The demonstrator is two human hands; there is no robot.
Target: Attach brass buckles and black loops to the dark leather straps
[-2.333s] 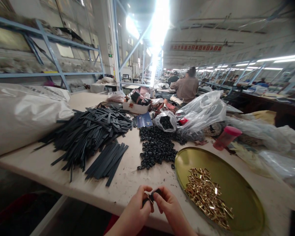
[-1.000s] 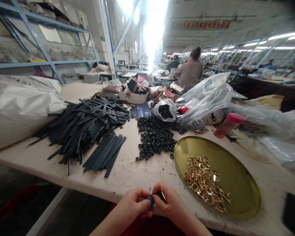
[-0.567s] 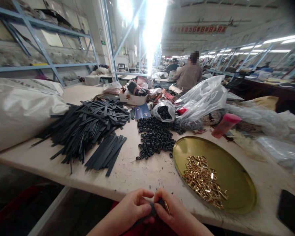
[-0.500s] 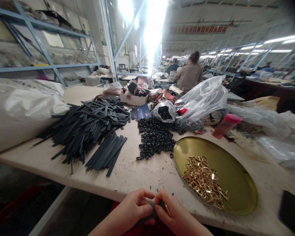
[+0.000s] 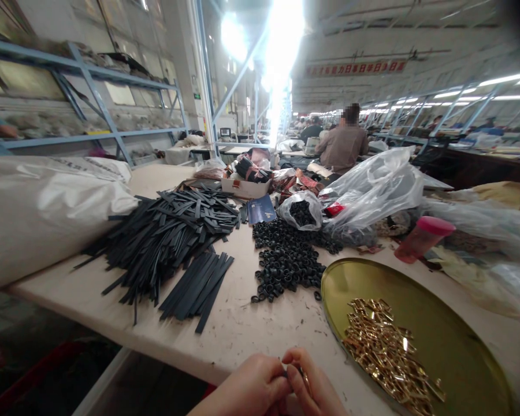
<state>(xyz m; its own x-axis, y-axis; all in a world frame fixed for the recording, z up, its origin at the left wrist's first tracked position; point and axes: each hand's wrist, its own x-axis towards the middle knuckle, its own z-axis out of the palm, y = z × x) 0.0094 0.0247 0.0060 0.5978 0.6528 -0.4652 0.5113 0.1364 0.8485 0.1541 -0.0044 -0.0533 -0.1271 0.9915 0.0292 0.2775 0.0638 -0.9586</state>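
a long factory hall, and up close a pale worktable [image 5: 251, 323]. at its near edge the left hand [image 5: 249, 390] and right hand [image 5: 316, 393] press together, fingers curled tight round a dark piece [image 5: 295, 371] with a gold glint. only a sliver shows, so i can't tell which way its long axis runs. half a second ago more of it showed, and the hands sat higher in view. black strips [image 5: 173, 237] and black loops [image 5: 288, 266] lie beyond.

Black strips [image 5: 169, 242] lie piled ahead-left of the grip, black rings [image 5: 288, 266] straight ahead, a brass tray [image 5: 455, 346] holding gold clips [image 5: 385, 352] just right.
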